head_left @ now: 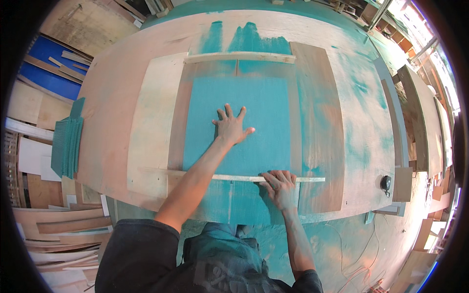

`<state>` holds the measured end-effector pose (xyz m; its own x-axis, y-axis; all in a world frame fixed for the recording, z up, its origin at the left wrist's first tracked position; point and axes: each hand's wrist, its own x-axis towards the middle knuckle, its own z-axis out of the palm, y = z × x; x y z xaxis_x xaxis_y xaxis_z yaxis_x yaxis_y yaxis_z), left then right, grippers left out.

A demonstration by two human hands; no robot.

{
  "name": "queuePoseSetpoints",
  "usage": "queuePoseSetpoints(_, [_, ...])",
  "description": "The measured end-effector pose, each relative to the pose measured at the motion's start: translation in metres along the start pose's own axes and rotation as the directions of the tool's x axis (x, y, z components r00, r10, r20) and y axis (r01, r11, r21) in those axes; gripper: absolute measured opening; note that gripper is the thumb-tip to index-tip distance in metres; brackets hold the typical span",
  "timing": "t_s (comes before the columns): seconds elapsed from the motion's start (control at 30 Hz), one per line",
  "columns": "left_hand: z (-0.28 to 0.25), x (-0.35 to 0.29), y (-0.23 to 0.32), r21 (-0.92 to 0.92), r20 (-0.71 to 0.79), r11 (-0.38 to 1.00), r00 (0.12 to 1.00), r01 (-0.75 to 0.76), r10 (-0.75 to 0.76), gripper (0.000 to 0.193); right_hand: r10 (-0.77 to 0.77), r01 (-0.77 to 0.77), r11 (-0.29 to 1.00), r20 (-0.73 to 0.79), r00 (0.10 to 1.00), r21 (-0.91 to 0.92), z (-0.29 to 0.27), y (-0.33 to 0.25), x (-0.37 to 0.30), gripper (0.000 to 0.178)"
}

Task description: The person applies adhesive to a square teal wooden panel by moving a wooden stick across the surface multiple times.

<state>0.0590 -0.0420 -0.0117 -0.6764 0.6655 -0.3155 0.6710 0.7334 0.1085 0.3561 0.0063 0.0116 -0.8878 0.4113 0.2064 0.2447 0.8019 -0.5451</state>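
Observation:
A flat, square teal panel (261, 146) lies in the middle of the large wooden table. My left hand (230, 126) rests palm down near its centre, fingers spread, holding nothing. Along the panel's near edge runs a thin pale wooden strip (234, 177), crossing beneath my left forearm. My right hand (279, 189) has its fingers curled over this strip, right of the middle, and grips it. Another pale strip (239, 57) lies across the far side, a little apart from the panel. Boards under and beside the panel carry teal smears.
A pale board (154, 117) flanks the panel on the left, a brown board (322, 136) on the right. A stack of teal pieces (67, 144) stands at the table's left edge. A small black object, perhaps a tape measure (385, 183), sits near the right edge. Cords (366, 256) trail on the floor.

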Motion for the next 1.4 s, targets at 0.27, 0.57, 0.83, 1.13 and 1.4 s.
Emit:
queuePoseSetpoints(0.27, [-0.03,0.115,-0.012,-0.003,-0.022,1.0,1.0,-0.001,0.001,0.097,0.003,-0.002,1.0,-0.062,0.998,0.015,0.016,0.04,0.106,0.026])
queuePoseSetpoints(0.57, [-0.06,0.241,-0.023,-0.01,-0.076,0.999,0.997,0.033,-0.034,0.097,-0.01,0.009,1.0,-0.04,0.999,-0.025,0.033,0.09,0.224,0.027])
queuePoseSetpoints(0.83, [-0.079,0.291,-0.03,-0.007,-0.032,0.998,0.997,0.069,-0.069,0.099,0.136,-0.138,0.99,0.104,0.985,0.015,0.029,0.096,0.284,0.027])
queuePoseSetpoints(1.13, [-0.062,0.217,-0.019,-0.012,0.011,0.997,0.997,0.077,-0.077,0.098,0.101,-0.103,0.994,0.099,0.99,0.02,0.024,0.079,0.214,0.028])
queuePoseSetpoints(1.4, [-0.008,0.041,-0.012,-0.003,-0.002,0.999,0.999,0.048,-0.048,0.098,0.106,-0.107,0.994,0.134,0.985,-0.002,0.001,0.01,0.052,0.028])
